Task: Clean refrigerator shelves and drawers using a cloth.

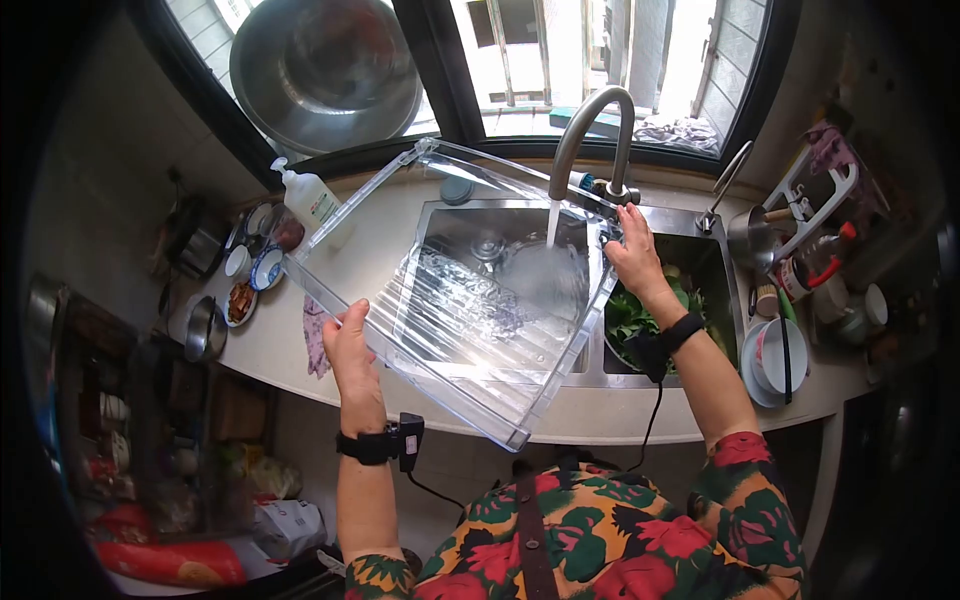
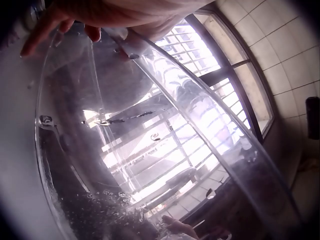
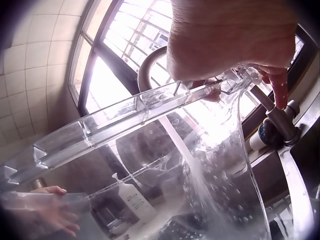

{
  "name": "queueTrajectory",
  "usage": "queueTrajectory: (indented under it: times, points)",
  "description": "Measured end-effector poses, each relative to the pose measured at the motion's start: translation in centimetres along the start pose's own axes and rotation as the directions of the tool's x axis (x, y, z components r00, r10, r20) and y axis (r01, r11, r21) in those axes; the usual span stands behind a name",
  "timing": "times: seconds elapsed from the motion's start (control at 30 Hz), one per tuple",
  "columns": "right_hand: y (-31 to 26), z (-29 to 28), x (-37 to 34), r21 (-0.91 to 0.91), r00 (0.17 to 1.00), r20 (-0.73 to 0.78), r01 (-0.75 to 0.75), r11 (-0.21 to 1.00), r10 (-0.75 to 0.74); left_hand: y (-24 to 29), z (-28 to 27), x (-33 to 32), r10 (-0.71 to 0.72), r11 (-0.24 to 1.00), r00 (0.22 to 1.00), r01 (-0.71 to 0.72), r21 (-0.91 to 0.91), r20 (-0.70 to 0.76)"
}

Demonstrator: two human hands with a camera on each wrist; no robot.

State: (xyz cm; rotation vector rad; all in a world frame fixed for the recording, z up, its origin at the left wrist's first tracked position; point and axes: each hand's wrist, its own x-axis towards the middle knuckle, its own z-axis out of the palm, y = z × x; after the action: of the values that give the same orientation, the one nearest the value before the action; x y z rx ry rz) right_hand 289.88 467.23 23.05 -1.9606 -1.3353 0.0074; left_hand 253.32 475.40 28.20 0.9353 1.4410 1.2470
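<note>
One clear bin (image 1: 450, 390), water (image 1: 553, 225) splashing inside, left hand (image 1: 351, 350) and right hand (image 1: 637, 258) clamped on it, greens (image 1: 625, 330) in sink (image 1: 680, 219)

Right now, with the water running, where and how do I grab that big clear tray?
I'd grip the clear tray at opposite walls: left hand from the left, right hand from the right. Those narrow edges should let fingers curl round, unlike its wide, wet panel.

Head view looks down; both wrist views face the window closely.
</note>
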Motion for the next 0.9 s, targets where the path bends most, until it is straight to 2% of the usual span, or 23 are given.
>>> queueTrajectory:
  times: [0.23, 0.4, 0.5, 0.6, 0.9]
  points:
    - [0.3, 0.2, 0.0, 0.067, 1.000, -0.023, -0.016, 0.998, 0.018, 0.8, 0.2, -0.9, -0.004, 1.000, 1.000, 0.004, 0.000, 0.022]
    - [-0.2, -0.1, -0.2, 0.094, 0.999, -0.044, -0.010, 0.996, 0.014, 1.1, 0.3, -2.0, 0.059, 0.988, 0.996, -0.048, -0.145, 0.072]
    - [-0.1, -0.1, -0.2, 0.083, 0.999, -0.046, 0.002, 0.997, 0.002, 1.2, 0.4, -1.9, 0.021, 0.994, 0.999, -0.017, -0.109, 0.040]
    - [-0.2, 0.0, -0.3, 0.087, 0.998, -0.061, 0.003, 0.996, 0.002, 0.6, 0.0, -1.4, 0.059, 0.990, 0.997, -0.050, -0.134, 0.059]
    - [0.0, 0.1, -0.2, 0.105, 0.997, -0.077, 0.014, 0.994, -0.006, 0.2, 0.0, -0.5, 0.032, 0.990, 0.997, -0.022, -0.142, 0.066]
